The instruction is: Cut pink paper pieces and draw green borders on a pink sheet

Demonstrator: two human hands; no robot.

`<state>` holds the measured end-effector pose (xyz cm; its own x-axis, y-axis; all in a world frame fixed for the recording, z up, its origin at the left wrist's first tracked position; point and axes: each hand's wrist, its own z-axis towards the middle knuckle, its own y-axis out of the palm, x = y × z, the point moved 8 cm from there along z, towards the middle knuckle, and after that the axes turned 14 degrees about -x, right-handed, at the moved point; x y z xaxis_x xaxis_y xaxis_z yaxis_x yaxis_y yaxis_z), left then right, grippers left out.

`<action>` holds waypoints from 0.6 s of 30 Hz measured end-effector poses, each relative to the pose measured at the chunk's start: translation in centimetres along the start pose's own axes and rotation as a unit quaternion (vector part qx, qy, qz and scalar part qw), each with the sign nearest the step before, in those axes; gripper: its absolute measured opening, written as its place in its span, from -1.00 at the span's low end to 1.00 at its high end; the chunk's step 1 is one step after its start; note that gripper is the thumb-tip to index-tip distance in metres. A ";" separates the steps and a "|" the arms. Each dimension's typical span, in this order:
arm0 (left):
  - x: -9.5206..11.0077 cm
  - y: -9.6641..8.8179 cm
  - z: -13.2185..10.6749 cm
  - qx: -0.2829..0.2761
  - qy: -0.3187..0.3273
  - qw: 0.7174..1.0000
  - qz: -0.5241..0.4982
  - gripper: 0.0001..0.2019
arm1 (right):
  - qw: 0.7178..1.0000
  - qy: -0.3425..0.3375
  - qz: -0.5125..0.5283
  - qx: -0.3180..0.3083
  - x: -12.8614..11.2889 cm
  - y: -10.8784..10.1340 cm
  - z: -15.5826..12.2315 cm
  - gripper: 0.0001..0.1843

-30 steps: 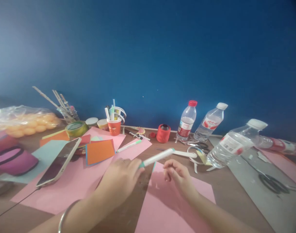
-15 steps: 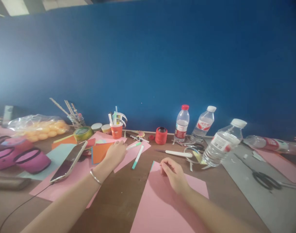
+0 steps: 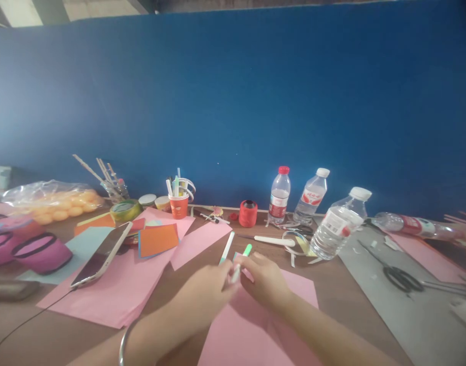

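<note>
A marker with a white barrel [image 3: 236,275] and a bright green end [image 3: 248,250] is held between my two hands, tilted up and away from me. My left hand [image 3: 214,285], with a silver bangle at its wrist, closes around the lower barrel. The fingers of my right hand [image 3: 266,280] pinch near the green end; their tips are partly hidden. Beneath both hands lies a pink sheet of paper [image 3: 252,338]. A second white marker [image 3: 227,246] with a teal end rests on the table just beyond my left hand.
Behind stand a red cup of pens [image 3: 178,207], a red thread spool [image 3: 248,214] and upright water bottles [image 3: 280,195]. A white-handled tool [image 3: 274,240] lies ahead. Black-handled scissors [image 3: 403,278] are right; a phone [image 3: 102,256] and orange paper [image 3: 158,240] are left.
My left hand has moved back and right from the small pink sheet, bringing the green-ended marker to my right hand. Both hands now meet on it.
</note>
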<state>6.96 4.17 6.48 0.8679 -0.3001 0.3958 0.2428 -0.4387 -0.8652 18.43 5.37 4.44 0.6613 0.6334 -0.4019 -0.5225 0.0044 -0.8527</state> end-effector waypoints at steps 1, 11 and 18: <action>0.9 0.7 -0.6 -0.016 0.026 1.000 -0.007 -0.81 | 1.000 -0.005 0.020 -0.008 -0.2 -0.2 0.0 -0.85; 1.6 1.9 -0.9 0.059 0.104 0.972 0.200 -0.89 | 0.790 0.075 0.601 -0.098 -2.2 2.4 -0.8 -0.75; -3.0 1.0 -3.9 0.052 -0.040 0.973 0.222 -0.95 | 0.747 0.070 0.626 0.213 4.2 -10.1 -2.5 -0.70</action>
<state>2.87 1.36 5.63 0.9270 -0.3723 -0.0448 -0.1243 -0.1924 -0.9734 27.78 6.04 10.56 -0.4544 0.2610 -0.8517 -0.8830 -0.2580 0.3921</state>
